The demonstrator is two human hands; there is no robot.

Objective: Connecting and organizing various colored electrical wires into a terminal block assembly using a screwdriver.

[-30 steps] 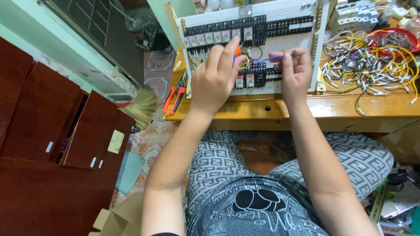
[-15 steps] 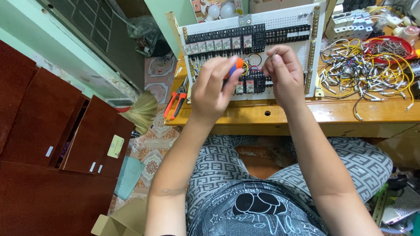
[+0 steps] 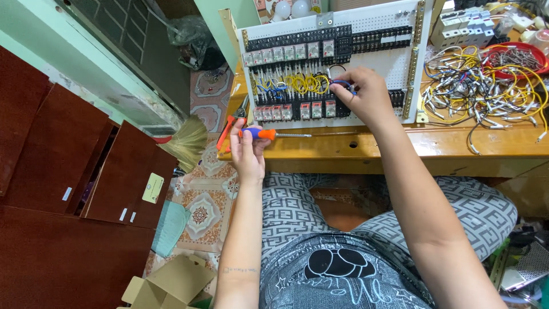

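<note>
Head view, person seated at a wooden workbench point(image 3: 400, 150) with a white perforated control panel point(image 3: 394, 63) lying on it. Left hand point(image 3: 250, 150) is at the near left edge of the bench, fingers curled around the orange and blue handle of a screwdriver point(image 3: 273, 135); the shaft lies roughly level and points right along the bench front, its tip clear of the panel. Right hand point(image 3: 366, 96) rests on the panel near its middle, fingertips pressed together on a short blue wire point(image 3: 342, 84); the wire's far end is hidden by the fingers, so where it ends cannot be told. Just left of that hand, a bundle of yellow and blue jumper wires point(image 3: 300, 84) runs between two rows of relays, an upper row point(image 3: 289, 54) and a lower row point(image 3: 294, 110). Red-handled pliers point(image 3: 233, 121) lie at the bench's left corner, just beside the left hand. To the right of the panel, a loose heap of yellow, white and black cut wires point(image 3: 486, 94) spreads over the bench, reaching a red bowl point(image 3: 514, 57). A straw broom point(image 3: 186, 137) leans by the dark red cabinet point(image 3: 63, 171) on the left; an open cardboard box point(image 3: 168, 283) sits on the patterned floor below.
</note>
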